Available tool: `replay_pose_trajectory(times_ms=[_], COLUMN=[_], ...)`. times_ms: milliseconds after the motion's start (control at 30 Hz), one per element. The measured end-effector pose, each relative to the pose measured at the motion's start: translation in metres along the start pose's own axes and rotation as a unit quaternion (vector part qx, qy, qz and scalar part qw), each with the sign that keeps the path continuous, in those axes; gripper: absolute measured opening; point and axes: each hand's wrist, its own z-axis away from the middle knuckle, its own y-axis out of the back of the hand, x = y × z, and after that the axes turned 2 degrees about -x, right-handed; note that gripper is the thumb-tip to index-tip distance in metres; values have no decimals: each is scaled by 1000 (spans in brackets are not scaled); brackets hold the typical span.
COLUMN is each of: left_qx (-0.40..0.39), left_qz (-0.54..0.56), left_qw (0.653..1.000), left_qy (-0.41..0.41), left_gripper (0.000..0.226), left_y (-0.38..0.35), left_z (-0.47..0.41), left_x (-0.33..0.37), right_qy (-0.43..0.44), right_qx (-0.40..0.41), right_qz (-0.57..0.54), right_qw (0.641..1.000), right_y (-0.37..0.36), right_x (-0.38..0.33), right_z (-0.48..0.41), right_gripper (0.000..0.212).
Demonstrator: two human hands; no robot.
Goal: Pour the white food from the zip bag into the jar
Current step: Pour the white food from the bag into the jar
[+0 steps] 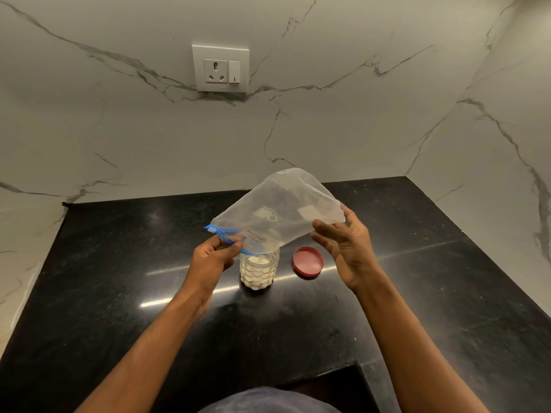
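A clear zip bag [280, 208] with a blue zip strip is held tilted above a clear glass jar [258, 271], its zip end low over the jar's mouth. The jar stands on the black counter and holds white food almost to its top. My left hand [213, 260] pinches the blue zip edge just left of the jar. My right hand [346, 245] is to the right with spread fingers, and its fingertips touch the bag's raised bottom corner. The bag looks nearly empty, with a white film inside and a small label.
A red jar lid [308, 261] lies upside down on the black counter [119, 293], just right of the jar. Marble walls close the back and right sides, with a white socket plate [221, 68] on the back wall. The counter's front edge has a cut-out [334, 386].
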Motion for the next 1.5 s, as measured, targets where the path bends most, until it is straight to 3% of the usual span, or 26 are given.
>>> replay_pose_trajectory(times_ms=[133,267,567,700,1033,1133,1233,1367,1500], left_qx=[0,9,30,51,22,5,18,10,4], left_qz=[-2,4,-4,2,-62,-95,-126,-131,-104], left_qw=[1000,1000,999,998,996,992,987,985,988], left_qy=[6,8,27,30,-57,-88,-102,-113,-115], left_gripper=[13,10,16,15,13,15,17,16,18], left_y=[1,1,2,5,6,9,11,11,10], left_z=[0,3,5,5,10,12,11,11,8], left_x=[-1,-3,-7,-10,-7,-8,-7,-5,-1], right_qy=[-17,16,78,110,129,142,183,140,153], right_qx=[-14,-6,0,-21,10,-25,-3,-43,8], right_qz=[47,50,157,212,211,347,377,384,286], right_qw=[999,999,984,971,969,927,908,912,946], right_y=[-8,-16,-20,-22,-20,-15,-6,-6,-2], right_x=[13,14,8,6,3,9,9,10,0], right_z=[-1,-1,7,9,9,11,12,14,13], right_gripper=[48,33,34,23,26,23,15,21,15])
